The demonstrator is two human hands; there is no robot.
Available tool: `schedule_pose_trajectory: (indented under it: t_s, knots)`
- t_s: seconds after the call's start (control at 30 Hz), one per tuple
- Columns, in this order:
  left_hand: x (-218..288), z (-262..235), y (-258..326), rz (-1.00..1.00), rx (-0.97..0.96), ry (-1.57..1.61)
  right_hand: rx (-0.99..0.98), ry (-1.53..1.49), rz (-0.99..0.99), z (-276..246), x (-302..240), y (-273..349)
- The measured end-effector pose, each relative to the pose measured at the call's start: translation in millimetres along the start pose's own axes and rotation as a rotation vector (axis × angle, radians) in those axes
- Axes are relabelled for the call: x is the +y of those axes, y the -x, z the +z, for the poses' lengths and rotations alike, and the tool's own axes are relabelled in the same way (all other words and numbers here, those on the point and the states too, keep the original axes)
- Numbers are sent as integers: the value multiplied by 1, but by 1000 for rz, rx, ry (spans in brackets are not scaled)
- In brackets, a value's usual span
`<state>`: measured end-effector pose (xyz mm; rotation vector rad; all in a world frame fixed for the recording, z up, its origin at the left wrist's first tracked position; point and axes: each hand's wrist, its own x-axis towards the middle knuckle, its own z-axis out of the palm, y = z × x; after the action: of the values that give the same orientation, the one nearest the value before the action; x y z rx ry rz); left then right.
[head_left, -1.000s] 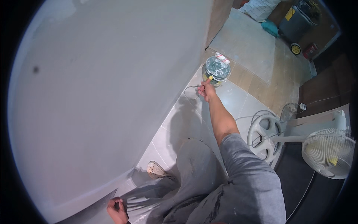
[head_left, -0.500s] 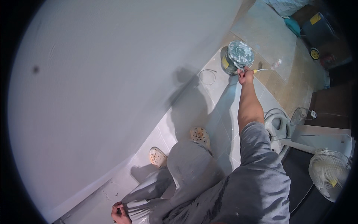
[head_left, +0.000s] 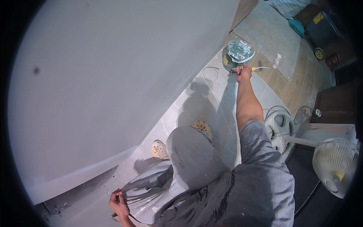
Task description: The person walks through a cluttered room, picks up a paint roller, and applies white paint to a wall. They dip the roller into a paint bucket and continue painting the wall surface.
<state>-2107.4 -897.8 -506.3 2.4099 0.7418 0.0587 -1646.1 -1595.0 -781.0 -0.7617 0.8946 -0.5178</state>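
"Reading from left to right, what do we find?"

"We first see the pale grey wall. At its lower end lies our left hand, fingers curled beside the grey trousers; whether they pinch the cloth we cannot tell. A thin wire loop rests on the floor tiles. Near the wall's far end stands the dark green bucket, its top smeared white. Just before it is our right hand, fingers closed around the yellow grip of the paint roller, whose sleeve hangs out to the right. Farther right is the white fan."

"What is done, and what is left?"

"We judge the pick-up complete: the roller is in hand, its sleeve clear of the bucket. How much work remains, the view does not tell us."

"And how does this differ from the earlier frame?"

"One second ago we had the sleeve over the bucket's top; now it points away over the floor. Both pale shoes now show, where one did then."
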Motion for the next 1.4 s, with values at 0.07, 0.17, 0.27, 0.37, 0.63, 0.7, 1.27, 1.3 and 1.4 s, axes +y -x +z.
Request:
schedule_pose_trajectory:
  t_s: [0.07, 0.17, 0.27, 0.37, 0.63, 0.7, 1.27, 1.3, 1.4]
  knots:
    - [-4, -1, 1, 0, 12, 47, -15, 10, -58, 4, -12, 1]
    - [1, -1, 9, -21, 29, 78, -106, -22, -72, 22, -25, 11]
    - [-10, -3, 7, -5, 19, 17, -227, -97, 14, 22, -37, 12]
    - [-5, -1, 6, -13, 33, 29, -248, -46, 33, 15, -43, 5]
    - [-1, -3, 11, -9, 56, -43, -275, -97, 61, 26, -41, 8]
    - [-5, -4, 10, -21, 48, -36, -270, -142, 69, 33, -45, 10]
    - [39, -9, 9, 28, 22, -86, -347, 508, 42, -68, -49, 188]
    - [42, -9, 11, 54, 30, -89, -356, 510, 95, -86, -45, 201]
    - [40, -9, 16, 98, 56, -90, -355, 566, 159, -129, -42, 246]
